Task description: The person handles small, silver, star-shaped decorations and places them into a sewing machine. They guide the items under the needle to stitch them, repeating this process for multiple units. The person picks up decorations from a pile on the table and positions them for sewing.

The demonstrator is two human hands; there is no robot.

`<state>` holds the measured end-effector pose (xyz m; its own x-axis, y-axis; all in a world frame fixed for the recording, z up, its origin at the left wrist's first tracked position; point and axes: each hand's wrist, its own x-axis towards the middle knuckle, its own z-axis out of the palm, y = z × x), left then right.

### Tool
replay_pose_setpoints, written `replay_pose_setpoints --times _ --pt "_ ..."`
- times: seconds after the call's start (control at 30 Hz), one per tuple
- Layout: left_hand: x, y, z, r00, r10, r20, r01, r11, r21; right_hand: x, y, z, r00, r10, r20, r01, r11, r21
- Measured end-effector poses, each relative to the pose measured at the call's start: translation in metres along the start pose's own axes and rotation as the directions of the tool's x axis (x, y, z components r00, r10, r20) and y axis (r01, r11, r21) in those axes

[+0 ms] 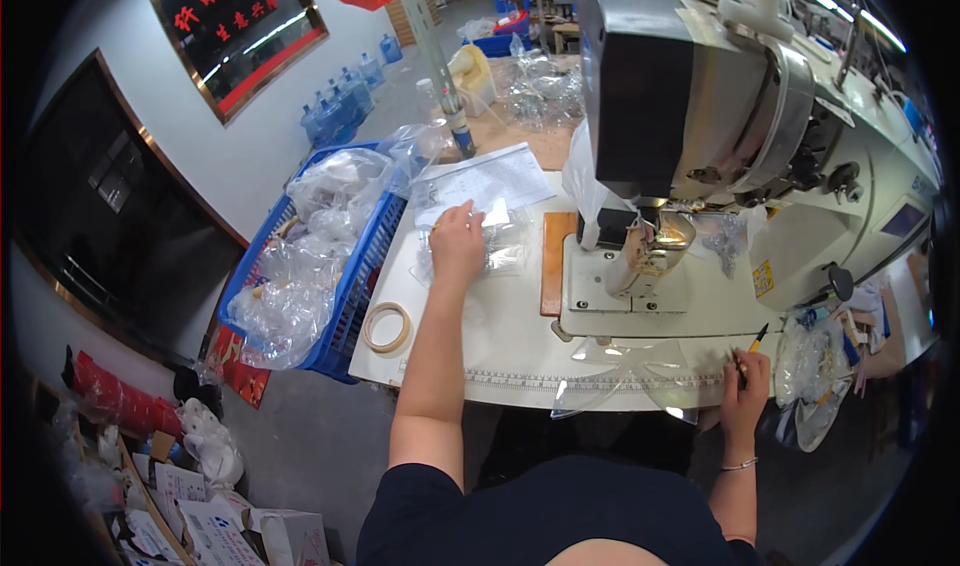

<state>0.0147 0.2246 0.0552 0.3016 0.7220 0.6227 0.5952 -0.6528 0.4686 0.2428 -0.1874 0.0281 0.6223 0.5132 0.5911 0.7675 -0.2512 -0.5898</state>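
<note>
My left hand [459, 245] reaches to the far left of the white sewing table, over a pile of clear plastic pieces [508, 250] beside a printed paper sheet [483, 183]. Its fingers are slightly apart on the pile. Close to the table's front edge, my right hand [745, 384] is closed around a slim yellow-and-black pen-like tool [761, 339], its dark tip pointing away from me. Between my hands lies a curved clear plastic sheet [619, 370] across the printed ruler strip, partly overhanging the edge. Behind it stands the sewing machine [640, 91], its needle area above a metal plate.
A roll of tape [387, 327] lies at the table's left edge. Left of the table, a blue basket [349, 318] holds clear plastic bundles. A wooden strip [556, 263] borders the machine's plate. Loose materials [815, 366] hang at the right; cardboard boxes [215, 531] sit lower left.
</note>
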Motion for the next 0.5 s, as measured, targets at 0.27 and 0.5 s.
replay_pose_setpoints --times 0.27,0.5 --pt "-0.055 0.041 -0.031 0.982 0.166 -0.088 -0.18 0.968 -0.175 0.026 0.054 0.011 0.977 0.194 0.091 -0.152 0.926 -0.345" --pt "-0.145 0.131 0.004 0.792 0.474 0.385 -0.209 0.803 -0.558 0.025 0.087 -0.012 0.966 0.258 -0.031 -0.237 0.826 -0.512"
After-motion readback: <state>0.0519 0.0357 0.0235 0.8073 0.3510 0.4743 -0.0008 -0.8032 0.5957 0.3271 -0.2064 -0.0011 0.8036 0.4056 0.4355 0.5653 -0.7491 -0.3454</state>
